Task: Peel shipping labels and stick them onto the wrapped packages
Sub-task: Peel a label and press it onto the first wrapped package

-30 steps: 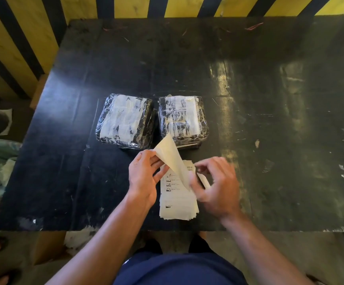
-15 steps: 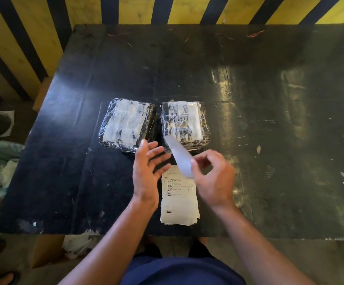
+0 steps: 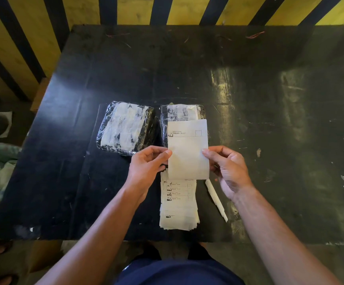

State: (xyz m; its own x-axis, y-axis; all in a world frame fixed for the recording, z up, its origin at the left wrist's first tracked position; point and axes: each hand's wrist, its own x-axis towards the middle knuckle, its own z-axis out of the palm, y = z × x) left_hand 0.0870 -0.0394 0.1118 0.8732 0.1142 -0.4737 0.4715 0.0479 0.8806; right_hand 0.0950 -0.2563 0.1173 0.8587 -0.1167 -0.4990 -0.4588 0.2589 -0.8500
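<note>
I see the black table (image 3: 249, 79) with two plastic-wrapped packages (image 3: 125, 126) side by side. Nearer lies the label stack (image 3: 178, 204). My left hand (image 3: 146, 167) and right hand (image 3: 228, 171) pinch opposite edges of one shipping label (image 3: 187, 153), held over the right package (image 3: 182, 112). A backing strip (image 3: 216, 200) lies beside the stack.

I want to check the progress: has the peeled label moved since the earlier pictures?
Yes. The peeled label has moved away from the person, off the label stack, and now overlaps the right wrapped package.
</note>
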